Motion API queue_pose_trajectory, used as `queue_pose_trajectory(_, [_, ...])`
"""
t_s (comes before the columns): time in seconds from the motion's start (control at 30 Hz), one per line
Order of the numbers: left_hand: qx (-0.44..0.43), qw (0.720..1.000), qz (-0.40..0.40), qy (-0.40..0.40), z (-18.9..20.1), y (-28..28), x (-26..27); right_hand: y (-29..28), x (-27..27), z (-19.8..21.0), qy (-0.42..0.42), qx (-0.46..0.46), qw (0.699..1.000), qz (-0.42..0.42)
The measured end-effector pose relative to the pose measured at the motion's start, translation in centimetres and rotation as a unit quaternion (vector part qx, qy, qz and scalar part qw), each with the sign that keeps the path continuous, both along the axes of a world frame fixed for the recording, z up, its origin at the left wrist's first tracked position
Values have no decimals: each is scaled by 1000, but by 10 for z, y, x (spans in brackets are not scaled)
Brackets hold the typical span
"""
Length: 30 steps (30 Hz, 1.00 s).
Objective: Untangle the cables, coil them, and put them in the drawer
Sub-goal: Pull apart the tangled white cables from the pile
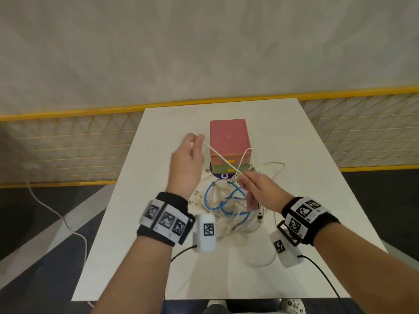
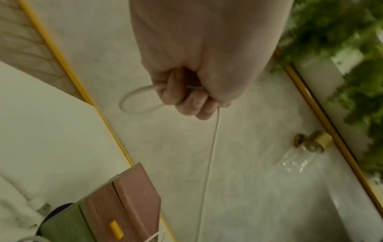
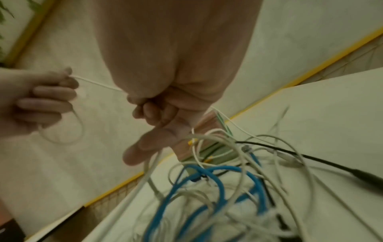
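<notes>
A tangle of white and blue cables (image 1: pixel 229 205) lies mid-table in front of a small pink drawer unit (image 1: pixel 229 141) with closed drawers. My left hand (image 1: pixel 192 143) is raised left of the unit and grips a thin white cable (image 1: pixel 217 155), a small loop (image 2: pixel 136 101) of it sticking out of the fist (image 2: pixel 192 96). That cable runs taut down to my right hand (image 1: pixel 243 180), which pinches it (image 3: pixel 140 101) just above the pile, with the little finger stretched out. The blue cable (image 3: pixel 207 188) loops below the right hand.
The white table (image 1: pixel 158 245) stands against a yellow-framed mesh fence (image 1: pixel 79 141). A black lead (image 3: pixel 311 160) crosses the pile on the right. A loose white cable loop (image 1: pixel 260 261) lies near the front. A white cord (image 1: pixel 56 214) trails on the floor at the left.
</notes>
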<state>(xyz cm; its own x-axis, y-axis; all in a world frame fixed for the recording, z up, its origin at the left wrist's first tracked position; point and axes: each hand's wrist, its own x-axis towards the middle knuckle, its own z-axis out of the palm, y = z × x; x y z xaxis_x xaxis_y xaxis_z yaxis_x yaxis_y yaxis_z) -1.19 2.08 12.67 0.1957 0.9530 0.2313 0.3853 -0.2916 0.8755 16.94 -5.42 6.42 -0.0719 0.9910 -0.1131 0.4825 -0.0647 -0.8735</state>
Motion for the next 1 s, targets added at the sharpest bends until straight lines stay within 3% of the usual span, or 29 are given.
queue_pose_trajectory(0.07, [25,998,47,20,-1,12,-9,-3,2,-7,0,-12,1000,-11])
queue_pose_trajectory(0.13, [42,995,38,78,-7,9,-10,-2,1,-6,-11,-16,1000,-16])
queue_pose_trajectory(0.3, [-16,955,-189,228,-26,-24,15,6,-8,16,-57,23,998,11])
queue_pose_trajectory(0.37, [-34,961,-190,197,-28,-27,19,9,-10,21,-64,39,997,21])
queue_pose_trajectory(0.43, [0,976,-157,152,-20,-22,16,9,-7,17,-53,34,998,19])
queue_pose_trajectory(0.57, [93,995,15,9,11,9,-6,-1,1,-9,-72,-5,997,14])
queue_pose_trajectory(0.63, [101,993,47,29,15,17,-18,-4,0,-17,-80,-1,997,1])
queue_pose_trajectory(0.7, [111,989,30,95,11,10,-19,-1,-3,-17,-87,11,996,-7])
queue_pose_trajectory(0.83, [50,955,-144,255,-13,-22,2,3,-14,-3,-100,43,994,9])
queue_pose_trajectory(0.9, [-4,947,-182,267,-27,-28,7,4,-17,2,-91,69,993,6])
queue_pose_trajectory(1.0, [-1,965,-159,209,-26,-22,4,4,-18,-2,-65,68,996,3])
